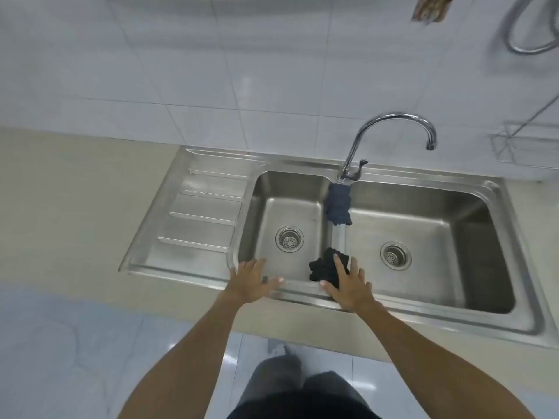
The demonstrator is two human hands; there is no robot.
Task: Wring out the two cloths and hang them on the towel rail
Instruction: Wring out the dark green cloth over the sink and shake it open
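Observation:
Two cloths lie draped over the divider of a steel double sink (211, 276). The blue cloth (338, 207) sits at the far end, just below the tap base. The black cloth (323, 269) is crumpled at the near end. My right hand (348, 285) hovers over the black cloth with fingers spread, its fingertips on or just above the fabric. My left hand (252, 281) is over the near rim of the left basin, fingers apart, holding nothing. No towel rail is clearly visible.
A curved chrome tap (393, 128) arches over the right basin. A drainboard (199, 219) lies left of the basins, beige counter around it. A wire rack (526, 146) and a metal hose (526, 28) hang on the tiled wall at right.

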